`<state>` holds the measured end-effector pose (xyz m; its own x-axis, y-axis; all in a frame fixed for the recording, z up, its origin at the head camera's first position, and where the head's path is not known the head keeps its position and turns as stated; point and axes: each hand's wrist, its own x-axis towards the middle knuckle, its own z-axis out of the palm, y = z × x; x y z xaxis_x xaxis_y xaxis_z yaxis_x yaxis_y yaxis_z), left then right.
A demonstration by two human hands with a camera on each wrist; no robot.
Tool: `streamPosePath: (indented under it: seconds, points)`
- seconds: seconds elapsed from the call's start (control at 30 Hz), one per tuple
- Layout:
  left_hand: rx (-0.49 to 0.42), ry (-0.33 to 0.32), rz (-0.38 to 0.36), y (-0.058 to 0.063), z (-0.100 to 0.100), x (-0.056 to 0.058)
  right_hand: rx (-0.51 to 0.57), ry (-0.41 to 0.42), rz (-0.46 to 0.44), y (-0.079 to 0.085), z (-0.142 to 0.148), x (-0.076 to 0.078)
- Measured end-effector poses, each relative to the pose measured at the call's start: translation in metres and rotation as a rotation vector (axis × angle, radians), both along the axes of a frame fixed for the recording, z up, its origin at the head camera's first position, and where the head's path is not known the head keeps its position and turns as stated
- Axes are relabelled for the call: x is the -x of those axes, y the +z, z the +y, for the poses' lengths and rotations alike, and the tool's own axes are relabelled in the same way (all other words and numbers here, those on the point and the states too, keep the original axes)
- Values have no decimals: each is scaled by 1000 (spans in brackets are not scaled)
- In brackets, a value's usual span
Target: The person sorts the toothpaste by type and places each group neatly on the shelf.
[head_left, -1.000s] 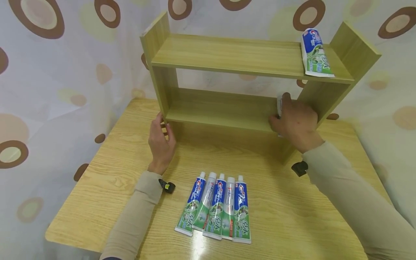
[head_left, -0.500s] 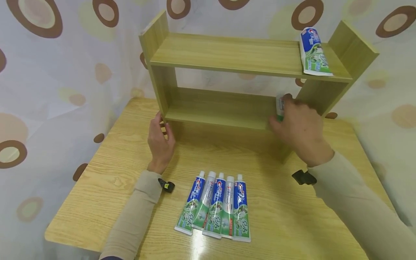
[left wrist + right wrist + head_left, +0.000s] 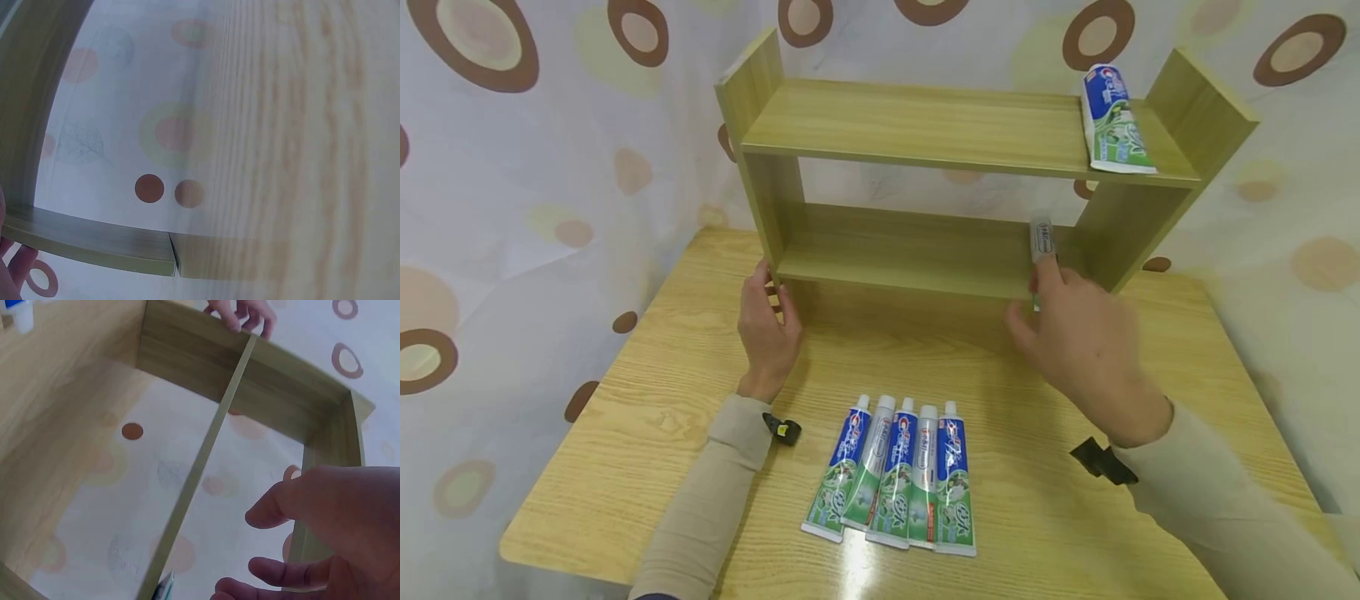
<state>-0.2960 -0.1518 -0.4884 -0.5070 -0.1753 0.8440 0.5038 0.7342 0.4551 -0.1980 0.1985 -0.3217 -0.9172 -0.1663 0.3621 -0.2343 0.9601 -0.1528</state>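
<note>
The right hand (image 3: 1086, 342) is loosely spread, with a clear gap between thumb and fingers in the right wrist view, and clasps nothing. At its 11 o'clock a silver tube (image 3: 1042, 236) lies on the lower board (image 3: 910, 250), near its right end, partly behind the index finger; whether they touch I cannot tell. A stray brush could twist or drag it, since its green end reaches the front edge.

At 9 o'clock, well apart, the left hand (image 3: 769, 333) grips the shelf (image 3: 770, 212) at its left side; uneven pressure might shift the frame.

At 12 o'clock above the right hand, a blue tube (image 3: 1114, 121) reaches the front edge of the upper board (image 3: 917, 125); a raised wrist could knock it off.

Toward 8 o'clock five overlapping tubes (image 3: 895, 483) lie on the desk (image 3: 655, 400); lifting one may drag neighbours. The patterned wall (image 3: 565, 158) stands behind everything.
</note>
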Motion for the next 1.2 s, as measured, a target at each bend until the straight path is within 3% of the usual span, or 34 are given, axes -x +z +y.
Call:
streamPosePath:
  seconds: [0.47, 0.83, 1.2]
  points:
    - [4, -10, -6, 2, 0, -1, 15, 54, -56, -17, -10, -23]
    - [1, -4, 2, 2, -1, -1, 2, 102, -20, -33, -15, -32]
    - [-2, -19, -10, 1, -1, -1, 40, 84, -169, -54, -22, -42]
